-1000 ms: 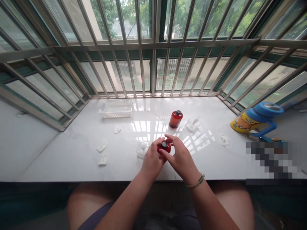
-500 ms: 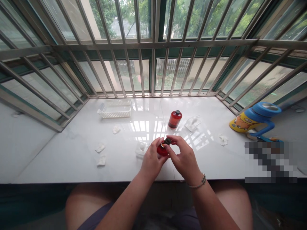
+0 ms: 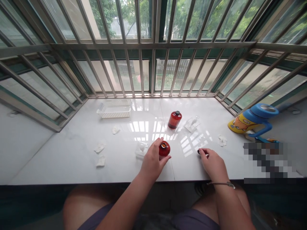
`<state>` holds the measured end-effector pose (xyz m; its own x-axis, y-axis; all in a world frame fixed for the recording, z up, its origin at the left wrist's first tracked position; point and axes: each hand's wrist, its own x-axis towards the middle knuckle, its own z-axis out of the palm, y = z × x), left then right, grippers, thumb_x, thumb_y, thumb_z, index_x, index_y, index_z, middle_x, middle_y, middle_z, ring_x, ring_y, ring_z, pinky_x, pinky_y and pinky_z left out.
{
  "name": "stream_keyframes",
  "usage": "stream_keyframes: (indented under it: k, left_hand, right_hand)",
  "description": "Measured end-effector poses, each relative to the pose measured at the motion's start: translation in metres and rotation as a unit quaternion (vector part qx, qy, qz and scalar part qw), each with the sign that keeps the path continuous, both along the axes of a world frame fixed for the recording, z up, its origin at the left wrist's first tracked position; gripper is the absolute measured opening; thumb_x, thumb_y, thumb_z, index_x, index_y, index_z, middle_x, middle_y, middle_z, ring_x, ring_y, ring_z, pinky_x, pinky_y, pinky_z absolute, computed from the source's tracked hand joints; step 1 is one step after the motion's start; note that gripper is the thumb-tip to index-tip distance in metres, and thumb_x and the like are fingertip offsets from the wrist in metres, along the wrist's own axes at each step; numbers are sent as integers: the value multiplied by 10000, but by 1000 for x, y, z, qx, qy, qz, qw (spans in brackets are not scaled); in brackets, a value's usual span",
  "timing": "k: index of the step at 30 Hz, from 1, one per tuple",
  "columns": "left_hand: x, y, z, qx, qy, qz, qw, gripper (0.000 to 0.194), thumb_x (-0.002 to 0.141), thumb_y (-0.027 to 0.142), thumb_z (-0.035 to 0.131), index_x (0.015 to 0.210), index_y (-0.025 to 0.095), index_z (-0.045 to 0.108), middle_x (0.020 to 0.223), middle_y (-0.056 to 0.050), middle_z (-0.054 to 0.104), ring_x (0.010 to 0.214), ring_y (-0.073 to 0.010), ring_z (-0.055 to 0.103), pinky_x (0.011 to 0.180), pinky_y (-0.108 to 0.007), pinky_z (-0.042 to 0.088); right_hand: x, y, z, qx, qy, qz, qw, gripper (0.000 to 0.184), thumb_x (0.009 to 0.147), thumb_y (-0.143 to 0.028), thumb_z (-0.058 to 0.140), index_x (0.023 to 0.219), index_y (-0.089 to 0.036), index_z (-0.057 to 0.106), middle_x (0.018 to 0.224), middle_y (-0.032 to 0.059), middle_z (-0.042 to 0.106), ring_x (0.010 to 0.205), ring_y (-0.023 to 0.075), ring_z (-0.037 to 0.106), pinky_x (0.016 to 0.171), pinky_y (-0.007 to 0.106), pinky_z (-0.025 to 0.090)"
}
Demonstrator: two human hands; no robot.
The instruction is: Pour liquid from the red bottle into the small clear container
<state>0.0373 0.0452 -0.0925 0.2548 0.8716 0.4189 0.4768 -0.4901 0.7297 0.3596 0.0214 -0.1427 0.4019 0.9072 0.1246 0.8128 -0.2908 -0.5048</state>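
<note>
My left hand (image 3: 151, 161) is wrapped round a small red bottle (image 3: 164, 149) that stands on the white sill, its mouth uncovered. Out to the right, my right hand (image 3: 212, 162) rests on the sill with its fingertips pinched on the bottle's small black cap (image 3: 199, 151). Farther back stands a second red bottle (image 3: 174, 119) with its black cap on. A clear plastic wrapper (image 3: 141, 149) lies just left of my left hand.
A white slotted basket (image 3: 114, 111) sits at the back left. Crumpled white wads (image 3: 100, 147) lie scattered on the sill (image 3: 79, 150), and another clear wrapper (image 3: 192, 123) lies near the far bottle. A blue and yellow jug (image 3: 253, 120) lies at the right. Metal window bars (image 3: 153, 73) enclose the sill.
The black cap has come off the near bottle. My right hand has carried it away to the right and down onto the sill. My left hand stays on the bottle.
</note>
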Motion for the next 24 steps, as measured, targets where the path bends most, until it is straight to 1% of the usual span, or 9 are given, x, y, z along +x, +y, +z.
stream_keyframes:
  k: [3, 5, 8, 10, 14, 17, 19, 21, 24]
  left_hand:
    - [-6, -5, 9, 39, 28, -25, 999, 986, 867, 277, 916, 1645, 290, 311, 1689, -171, 479, 1618, -365, 405, 1283, -592, 467]
    - [-13, -10, 17, 86, 44, -28, 995, 918, 900, 329, 886, 1632, 256, 337, 1713, -191, 438, 1644, -375, 348, 1299, -608, 437]
    - [-31, -13, 25, 143, 65, 19, 987, 730, 979, 298, 790, 1595, 238, 402, 1680, -186, 483, 1639, -364, 363, 1303, -611, 425]
    - [-46, -11, 26, 138, 78, 70, 985, 653, 1005, 268, 742, 1579, 242, 432, 1642, -174, 530, 1612, -353, 416, 1291, -602, 440]
    - [-77, 2, 18, 5, 96, 125, 987, 597, 982, 349, 762, 1516, 246, 518, 1553, -144, 629, 1495, -346, 572, 1247, -574, 497]
    - [-92, 11, 8, -116, 85, 127, 981, 587, 933, 412, 807, 1455, 262, 586, 1505, -106, 679, 1423, -338, 639, 1221, -549, 524]
    - [-97, 14, 1, -146, 67, 107, 981, 538, 919, 403, 817, 1407, 282, 626, 1512, -81, 679, 1427, -322, 638, 1239, -532, 506]
    - [-100, 16, -6, -139, 46, 88, 985, 491, 906, 377, 827, 1359, 294, 657, 1539, -68, 658, 1457, -308, 612, 1265, -521, 475]
    - [-99, 16, -14, -118, 22, 75, 990, 497, 866, 340, 865, 1321, 294, 670, 1556, -74, 633, 1483, -309, 581, 1279, -529, 453]
  right_hand:
    - [21, 0, -12, -32, -18, -19, 999, 501, 968, -594, 464, 1002, -208, 781, 1018, 134, 770, 873, 300, 687, 804, 412, 500]
    - [30, 1, -16, -34, -29, -28, 999, 525, 967, -603, 455, 1028, -208, 794, 1027, 139, 759, 901, 313, 686, 801, 419, 499]
    - [33, 3, -13, -6, -45, -53, 998, 544, 971, -614, 462, 1083, -200, 797, 1005, 136, 734, 898, 319, 677, 776, 427, 499]
    - [26, 2, -6, 41, -54, -65, 996, 549, 991, -616, 465, 1101, -187, 788, 995, 134, 721, 841, 301, 658, 766, 432, 504]
    - [-21, -4, 21, 163, -13, 12, 986, 477, 1051, -589, 507, 1113, -192, 763, 1041, 120, 724, 784, 244, 635, 785, 415, 544]
    - [-73, -10, 37, 201, 72, 136, 967, 404, 1061, -548, 586, 1274, -228, 711, 1220, 121, 717, 992, 258, 691, 829, 396, 595]
    - [-107, -12, 41, 185, 122, 202, 954, 528, 1022, -548, 677, 1452, -250, 606, 1392, 137, 667, 1204, 294, 675, 935, 435, 620]
    - [-135, -11, 39, 158, 158, 239, 945, 757, 955, -557, 777, 1583, -266, 471, 1520, 152, 598, 1367, 330, 613, 1059, 499, 602]
    - [-159, -4, 31, 133, 190, 241, 942, 922, 903, -530, 838, 1649, -270, 361, 1575, 160, 563, 1444, 353, 572, 1162, 560, 550]
